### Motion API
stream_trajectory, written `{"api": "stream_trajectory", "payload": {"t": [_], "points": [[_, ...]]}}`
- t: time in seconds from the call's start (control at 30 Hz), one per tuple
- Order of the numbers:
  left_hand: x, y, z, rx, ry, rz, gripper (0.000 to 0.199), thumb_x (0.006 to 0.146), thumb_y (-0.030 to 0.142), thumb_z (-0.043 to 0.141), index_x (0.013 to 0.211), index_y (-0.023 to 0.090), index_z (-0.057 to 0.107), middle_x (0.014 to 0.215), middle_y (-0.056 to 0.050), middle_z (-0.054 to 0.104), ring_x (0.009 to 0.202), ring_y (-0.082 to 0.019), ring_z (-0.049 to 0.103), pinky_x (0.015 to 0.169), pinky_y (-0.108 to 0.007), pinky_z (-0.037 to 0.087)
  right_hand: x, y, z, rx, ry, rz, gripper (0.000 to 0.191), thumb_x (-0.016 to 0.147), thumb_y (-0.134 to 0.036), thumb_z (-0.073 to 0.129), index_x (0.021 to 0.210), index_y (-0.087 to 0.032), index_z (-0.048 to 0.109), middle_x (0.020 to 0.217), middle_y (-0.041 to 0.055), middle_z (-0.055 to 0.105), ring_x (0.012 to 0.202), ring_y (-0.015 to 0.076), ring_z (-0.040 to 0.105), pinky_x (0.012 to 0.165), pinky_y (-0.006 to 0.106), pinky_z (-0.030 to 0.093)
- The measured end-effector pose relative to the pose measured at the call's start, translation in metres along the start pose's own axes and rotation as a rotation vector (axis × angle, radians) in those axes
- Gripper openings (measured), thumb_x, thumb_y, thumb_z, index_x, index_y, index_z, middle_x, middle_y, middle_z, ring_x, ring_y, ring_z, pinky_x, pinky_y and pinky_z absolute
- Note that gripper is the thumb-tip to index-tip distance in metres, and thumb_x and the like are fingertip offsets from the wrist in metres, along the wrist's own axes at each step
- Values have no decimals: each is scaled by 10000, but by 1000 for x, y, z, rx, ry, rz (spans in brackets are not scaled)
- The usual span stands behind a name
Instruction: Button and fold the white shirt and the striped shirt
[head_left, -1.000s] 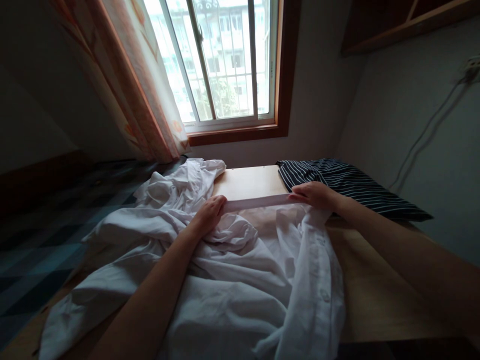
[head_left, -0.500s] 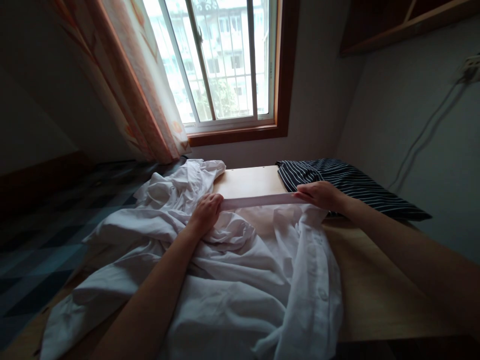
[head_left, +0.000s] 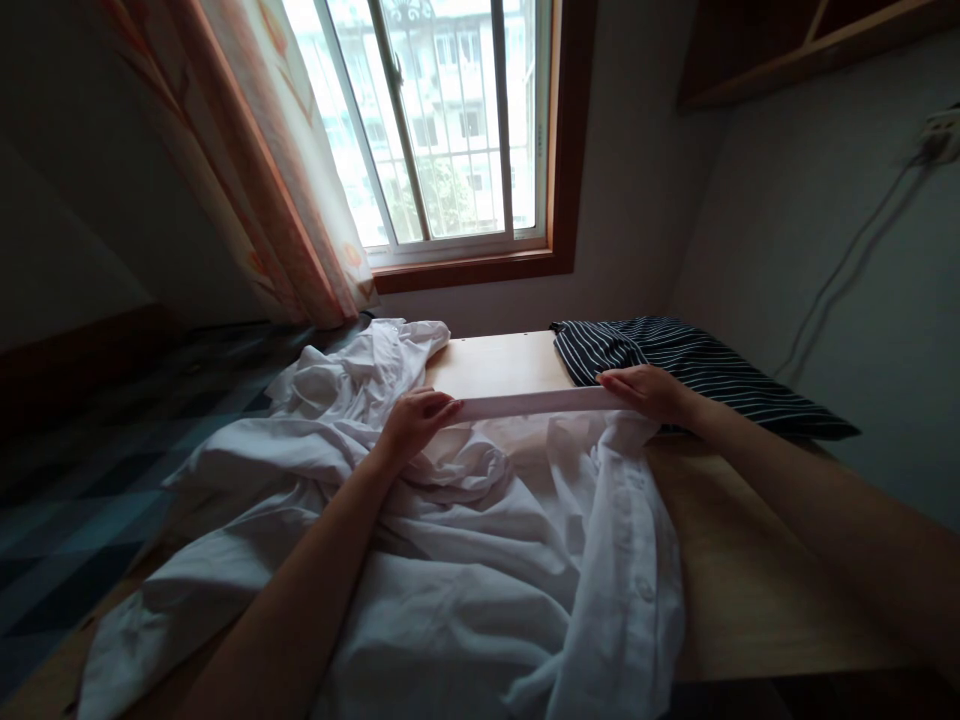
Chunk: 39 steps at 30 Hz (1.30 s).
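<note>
A white button-up shirt (head_left: 465, 600) lies rumpled across the wooden board, its buttoned strip running down the right side. Between my hands a narrow band of the shirt, apparently its collar, is stretched straight and lifted a little. My left hand (head_left: 416, 425) pinches the band's left end, thumb and fingertips closed on it. At the right end, my right hand (head_left: 649, 392) grips the same band near the top of the buttoned strip. More bunched white cloth spreads left of my left forearm and toward the window.
A black pillow-like item with white stripes (head_left: 712, 375) lies at the back right of the wooden board (head_left: 750, 560). Dark checked bedding (head_left: 82, 500) is on the left. Behind are a window (head_left: 450, 130) and a patterned curtain (head_left: 277, 180); a cable (head_left: 840, 285) hangs on the right wall.
My left hand's thumb and fingertips have extended rightward along the band. My right hand has shifted very slightly right. The shirt stays in place.
</note>
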<state>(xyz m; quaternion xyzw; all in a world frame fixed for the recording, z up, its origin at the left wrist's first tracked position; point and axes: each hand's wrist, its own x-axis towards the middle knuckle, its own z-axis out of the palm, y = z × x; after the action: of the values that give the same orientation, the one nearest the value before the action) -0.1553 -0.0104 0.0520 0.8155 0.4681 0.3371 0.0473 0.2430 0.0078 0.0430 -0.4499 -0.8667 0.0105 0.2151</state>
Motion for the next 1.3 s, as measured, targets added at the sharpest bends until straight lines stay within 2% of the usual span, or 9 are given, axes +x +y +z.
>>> {"api": "stream_trajectory", "payload": {"t": [0.1, 0.2, 0.33, 0.5, 0.77, 0.87, 1.0, 1.17, 1.3], "points": [[-1, -7, 3, -134, -33, -48, 390, 864, 506, 576, 732, 162, 703, 632, 9, 566, 582, -113, 496, 546, -229, 366, -3, 0, 1, 27, 28, 4, 500, 1002, -481, 250, 878, -215, 654, 833, 66, 737, 728, 204, 669, 636, 281, 409], [-1, -13, 4, -133, -98, -66, 398, 860, 499, 577, 694, 153, 683, 614, 15, 548, 545, -99, 465, 517, -221, 347, -4, -3, 1, -117, 53, -15, 463, 1001, -476, 288, 805, -221, 620, 761, 61, 712, 654, 202, 644, 590, 284, 367], [-3, -16, 4, -33, -169, 18, 381, 878, 468, 554, 676, 164, 664, 637, 7, 553, 571, -101, 478, 542, -214, 357, -5, -12, -4, -228, 65, -79, 419, 1005, -417, 317, 719, -222, 551, 692, 52, 672, 589, 187, 599, 567, 288, 318], [-5, -21, 5, 71, -209, 56, 361, 906, 407, 512, 668, 174, 654, 689, -19, 602, 618, -122, 525, 603, -233, 406, -6, -21, -5, -202, 55, -88, 391, 998, -389, 348, 704, -224, 545, 668, 36, 656, 538, 171, 560, 542, 288, 296], [-9, -22, 12, 385, -245, 91, 136, 819, 244, 629, 769, 223, 754, 874, -59, 738, 856, -226, 625, 801, -347, 466, -11, -28, 4, -127, 80, -139, 383, 997, -419, 420, 808, -217, 684, 797, 55, 728, 711, 193, 665, 632, 273, 402], [-6, -14, 13, 319, -245, 93, 182, 823, 189, 618, 922, 241, 762, 1004, -55, 740, 969, -234, 628, 885, -370, 475, -14, -33, 4, -73, 129, -153, 323, 993, -376, 442, 922, -223, 718, 913, 55, 758, 791, 195, 695, 692, 267, 447], [8, 9, 18, 134, -256, 169, 280, 900, 251, 590, 1159, 222, 693, 1142, -72, 710, 1064, -224, 618, 950, -371, 473, -17, -37, 5, -30, 179, -150, 310, 989, -374, 461, 959, -226, 732, 943, 55, 766, 797, 191, 705, 716, 266, 476], [37, 54, 35, 79, -292, 334, 295, 934, 405, 589, 1135, 223, 705, 1088, -84, 729, 1029, -237, 640, 918, -369, 475, -18, -38, 8, -23, 184, -123, 309, 985, -388, 471, 944, -236, 738, 934, 55, 768, 789, 197, 704, 716, 274, 489], [50, 73, 57, 94, -313, 404, 207, 949, 327, 573, 992, 222, 746, 925, -59, 749, 875, -208, 656, 821, -323, 477, -20, -37, 7, 44, 198, -107, 289, 981, -382, 485, 962, -231, 731, 941, 51, 766, 805, 196, 707, 724, 276, 501]]}}
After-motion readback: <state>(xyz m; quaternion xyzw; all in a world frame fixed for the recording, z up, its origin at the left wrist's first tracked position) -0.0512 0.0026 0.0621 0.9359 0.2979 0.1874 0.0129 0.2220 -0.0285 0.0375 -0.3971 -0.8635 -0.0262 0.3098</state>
